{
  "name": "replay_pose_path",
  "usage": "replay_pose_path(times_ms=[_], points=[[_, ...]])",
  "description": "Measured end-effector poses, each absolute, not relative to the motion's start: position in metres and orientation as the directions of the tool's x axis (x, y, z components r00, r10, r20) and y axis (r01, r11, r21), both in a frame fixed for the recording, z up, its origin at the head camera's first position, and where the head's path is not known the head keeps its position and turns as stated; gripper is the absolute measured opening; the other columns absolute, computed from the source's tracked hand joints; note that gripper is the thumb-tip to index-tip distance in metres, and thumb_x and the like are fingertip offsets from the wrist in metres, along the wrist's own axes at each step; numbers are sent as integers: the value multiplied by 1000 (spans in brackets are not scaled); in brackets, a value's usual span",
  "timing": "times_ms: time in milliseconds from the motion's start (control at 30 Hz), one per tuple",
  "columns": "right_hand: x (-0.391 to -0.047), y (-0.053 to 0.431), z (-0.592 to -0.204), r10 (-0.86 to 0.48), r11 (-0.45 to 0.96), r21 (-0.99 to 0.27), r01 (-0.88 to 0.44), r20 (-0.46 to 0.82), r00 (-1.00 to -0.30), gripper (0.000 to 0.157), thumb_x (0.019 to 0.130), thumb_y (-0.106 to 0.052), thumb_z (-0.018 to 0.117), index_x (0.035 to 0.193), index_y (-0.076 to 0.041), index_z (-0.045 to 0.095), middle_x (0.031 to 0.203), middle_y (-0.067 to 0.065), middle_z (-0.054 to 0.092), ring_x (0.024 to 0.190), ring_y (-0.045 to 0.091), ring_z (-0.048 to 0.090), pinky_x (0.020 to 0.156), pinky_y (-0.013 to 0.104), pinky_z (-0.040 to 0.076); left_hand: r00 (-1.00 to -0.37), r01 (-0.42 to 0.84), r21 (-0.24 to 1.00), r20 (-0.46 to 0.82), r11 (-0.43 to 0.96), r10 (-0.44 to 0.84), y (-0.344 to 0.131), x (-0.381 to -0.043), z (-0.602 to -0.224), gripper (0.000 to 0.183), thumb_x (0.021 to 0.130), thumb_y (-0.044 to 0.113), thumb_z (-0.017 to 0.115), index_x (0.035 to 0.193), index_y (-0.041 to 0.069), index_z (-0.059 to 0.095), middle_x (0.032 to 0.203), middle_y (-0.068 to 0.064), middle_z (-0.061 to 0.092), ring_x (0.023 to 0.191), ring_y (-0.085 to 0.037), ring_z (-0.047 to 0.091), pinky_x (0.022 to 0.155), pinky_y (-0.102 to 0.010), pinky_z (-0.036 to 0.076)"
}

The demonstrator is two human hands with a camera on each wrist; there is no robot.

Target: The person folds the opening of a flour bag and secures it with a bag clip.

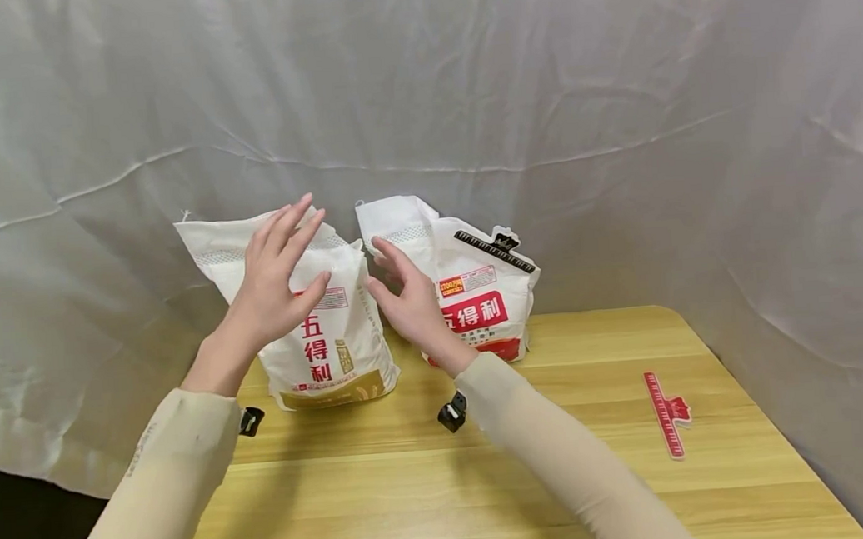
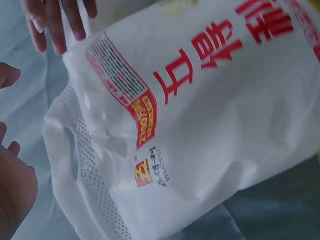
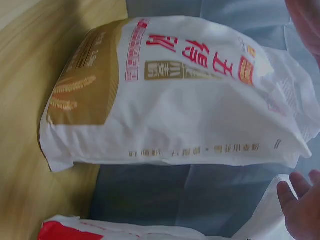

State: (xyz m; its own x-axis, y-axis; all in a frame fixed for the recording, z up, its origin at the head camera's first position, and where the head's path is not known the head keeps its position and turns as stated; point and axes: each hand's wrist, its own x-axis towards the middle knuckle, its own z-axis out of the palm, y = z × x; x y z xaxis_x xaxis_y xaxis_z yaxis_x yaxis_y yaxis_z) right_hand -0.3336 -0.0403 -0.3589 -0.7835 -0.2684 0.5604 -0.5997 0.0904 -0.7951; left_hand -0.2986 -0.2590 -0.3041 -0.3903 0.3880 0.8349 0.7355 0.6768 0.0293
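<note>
A white flour bag (image 1: 361,341) with red lettering and a gold base stands on the left of the table, its mesh-banded top loose and unclipped. In front of its upper part is my left hand (image 1: 274,280), fingers spread and holding nothing. My right hand (image 1: 413,300) hovers by the bag's upper right side, fingers extended, overlapping the second flour bag (image 1: 513,314) in the head view. The right wrist view shows a gap between the right hand (image 3: 302,205) and the left bag (image 3: 190,115). A black sealing clip (image 1: 496,251) grips the second bag's folded top corner.
A red sealing clip (image 1: 667,414) lies on the right of the wooden table (image 1: 582,493). Grey cloth (image 1: 579,125) hangs close behind both bags and along the sides.
</note>
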Motion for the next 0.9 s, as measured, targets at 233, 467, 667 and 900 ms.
replay_pose_path(times_ms=[233,467,667,900], points=[[-349,-45,-356,-348,161,-801,-576,500,-793,62,102,-18,66,159,-15,42,160,3,48,141,22,52,114,38,44,-471,697,5,758,717,452,-260,-315,-293,69,87,8,72,152,5,50,161,-15,44,145,-43,38,118,-62,26],[-355,-51,-357,-369,192,-817,-543,453,-812,63,103,-20,65,161,-15,39,163,5,44,142,25,51,113,35,45,-552,650,-19,675,759,490,-260,-327,-289,59,88,6,71,146,6,57,156,-14,50,146,-42,37,119,-63,24],[-356,-59,-358,-381,183,-847,-499,407,-830,68,104,-21,65,163,-15,33,163,9,43,139,27,54,110,33,47,-637,597,-50,577,801,511,-259,-333,-285,49,91,11,72,140,10,64,155,-13,51,151,-39,31,120,-66,19],[-359,-64,-359,-384,233,-843,-484,378,-842,75,103,-25,65,166,-18,26,164,8,41,141,27,53,113,35,45,-688,573,-18,533,819,493,-257,-339,-286,34,94,17,73,126,8,72,146,-16,56,149,-41,31,122,-62,16]])
